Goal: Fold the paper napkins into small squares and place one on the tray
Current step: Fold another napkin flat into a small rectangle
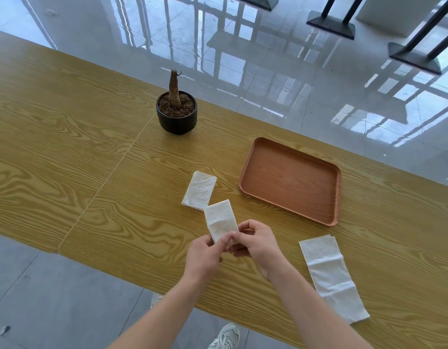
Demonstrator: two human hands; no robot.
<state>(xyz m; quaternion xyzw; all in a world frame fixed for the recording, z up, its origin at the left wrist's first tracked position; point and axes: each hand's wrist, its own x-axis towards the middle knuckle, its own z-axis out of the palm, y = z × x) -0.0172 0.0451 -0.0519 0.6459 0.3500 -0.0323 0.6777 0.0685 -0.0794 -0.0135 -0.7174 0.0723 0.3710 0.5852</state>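
A folded white napkin (pixel 220 219) is lifted just above the wooden table, pinched at its near end by my left hand (pixel 202 258) and my right hand (pixel 255 241). Behind it a second folded napkin (pixel 199 190) lies flat on the table. To the right, a long, partly unfolded napkin strip (pixel 331 275) stretches toward the table's near edge. The brown wooden tray (pixel 250 170) sits at the right with nothing in it.
A small black pot (pixel 177 120) with a bare stump stands behind the napkins near the table's far edge. A seam crosses the wooden table (pixel 67 152) left of my hands. Black table bases stand on the glossy floor beyond.
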